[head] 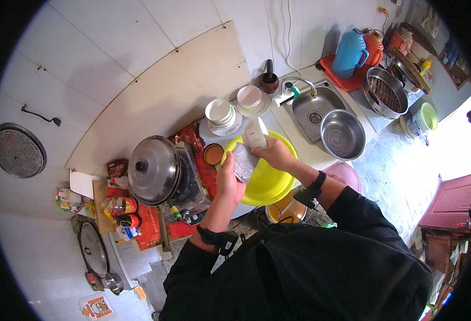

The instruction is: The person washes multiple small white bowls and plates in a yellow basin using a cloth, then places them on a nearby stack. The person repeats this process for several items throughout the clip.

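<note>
My left hand holds a silvery grey scrubbing cloth against its palm, thumb upright along the near edge. In my right hand is a white bowl or cup, tipped on its side, with a faint mark on its wall. The cloth and the white piece are close together, and I cannot tell whether they touch. Both are over a bright yellow plastic basin. My forearms and hands hide part of the basin, so what it holds is hard to make out. Black straps circle both wrists.
Behind the basin stand stacked white bowls and pinkish bowls on plates. At right are a steel sink with faucet and a steel bowl on its edge. Left is a lidded wok on a gas stove, its handle jutting towards me.
</note>
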